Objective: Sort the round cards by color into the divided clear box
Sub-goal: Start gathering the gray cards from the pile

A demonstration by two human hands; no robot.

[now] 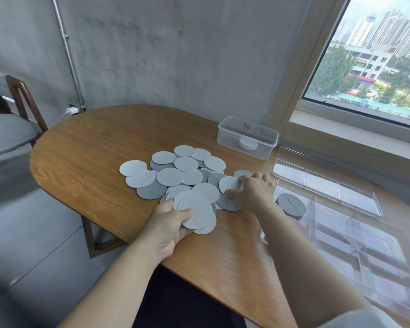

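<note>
While the pile (175, 176) of round cards lies spread mid-table (92, 150), both hands are on it. Left hand (173, 223) grips a fanned stack of light cards (197, 215), thumb on top, fingers curled under, at the near edge of the pile. Right hand (253, 190) pinches one light card (230, 184) at the pile's right side, thumb on its near edge and fingertips over its far edge. The card looks slightly lifted, though I cannot tell if it is clear of the ones below.

Key relation: the divided box (336, 223) sits right of the right hand, with its near-left compartment just beside that wrist. That compartment already holds dark cards (291, 205). The other compartments look bare, though glare makes that hard to check.

The pinched card is light, so it likely does not belong with the dark ones. The left-hand stack lies down-left of it, near. The box's free compartments lie right and toward the person. The right hand is the nearer one to the box.

Sorting looks early, since most cards are still on the table, light and dark mixed and overlapping.

The lid (327, 183) lies flat behind the box. A small tub (225, 136) with a white disc (247, 143) stands beyond the pile.
</note>
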